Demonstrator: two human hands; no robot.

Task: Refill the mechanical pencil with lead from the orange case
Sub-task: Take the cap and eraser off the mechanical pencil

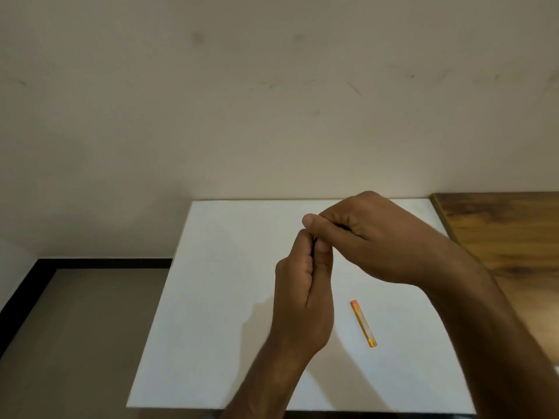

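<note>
My left hand (304, 297) is raised above the white table (217, 297) with its fingers curled round a dark slim thing, the mechanical pencil (313, 247), of which only a sliver shows. My right hand (372, 237) comes in from the right and pinches at the pencil's upper end, thumb and fingers closed on it. The two hands touch. The orange lead case (363, 323) lies flat on the table, right of my left wrist and below my right hand, apart from both.
A brown wooden surface (499, 237) adjoins the white table on the right. A pale wall rises behind the table. To the left lies a grey floor (75, 328) with a black skirting strip.
</note>
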